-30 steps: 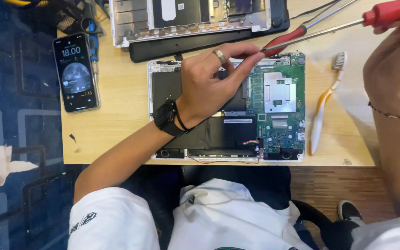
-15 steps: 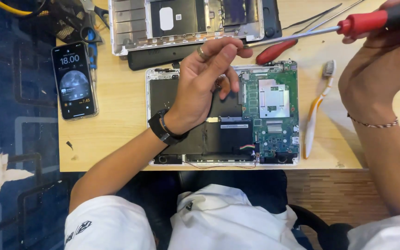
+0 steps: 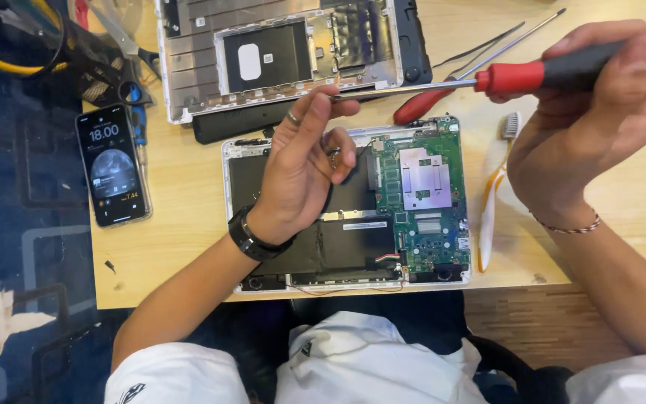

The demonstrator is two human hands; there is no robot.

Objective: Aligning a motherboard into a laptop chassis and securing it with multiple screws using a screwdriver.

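R hand (image 3: 585,142) at upper right of frame is closed around the black-and-red handle of a screwdriver (image 3: 547,73) — fingers wrapped over the top, thumb side under. The tool's long axis runs nearly horizontal across the frame, tilting slightly down toward the left: handle at far right, thin steel shaft reaching left to about centre-top. The tip end meets the L hand (image 3: 300,172), whose thumb and index pinch closed right at the shaft's end (image 3: 338,95) — can't tell whether they hold the tip itself or a tiny screw on it; too small to see. L hand wears a ring and a dark wristband, forearm coming up from lower left.

So the relation that matters: the tip lies left of the R grip, along the shaft, and the L hand is the one at the tip; R hand is well apart at the handle end. Both hover above the opened laptop base (image 3: 263,168) in mid-frame, w/ its green circuit board (image 3: 420,194) on the right half and the black battery (image 3: 338,243) lower centre, partly under the L palm.

Around them: a removed laptop cover panel (image 3: 278,52) at top centre, a second red-handled screwdriver (image 3: 420,108) lying just under the held shaft, tweezers (image 3: 480,49) near it, a toothbrush (image 3: 495,187) just right of the board, a phone (image 3: 112,166) at left of the wooden table (image 3: 181,224), and a clutter of pliers and cutters (image 3: 76,52) at upper left.
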